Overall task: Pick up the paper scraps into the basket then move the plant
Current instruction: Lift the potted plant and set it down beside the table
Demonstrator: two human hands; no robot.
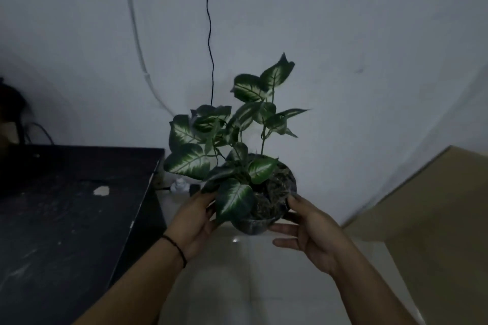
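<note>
A potted plant (232,140) with green and white leaves hangs in the air in the middle of the view, above the pale tiled floor. Its dark round pot (266,203) is tilted a little toward me. My left hand (194,221) grips the pot's left side, partly behind a leaf. My right hand (311,232) holds the pot's right side and underside. A small pale scrap (101,190) lies on the dark table. No basket is in view.
A dark worn table (66,219) fills the lower left. A tan board or box (427,219) leans at the right. A black cable (210,34) and a white conduit (137,42) run down the wall. A white plug (179,186) lies on the floor by the wall.
</note>
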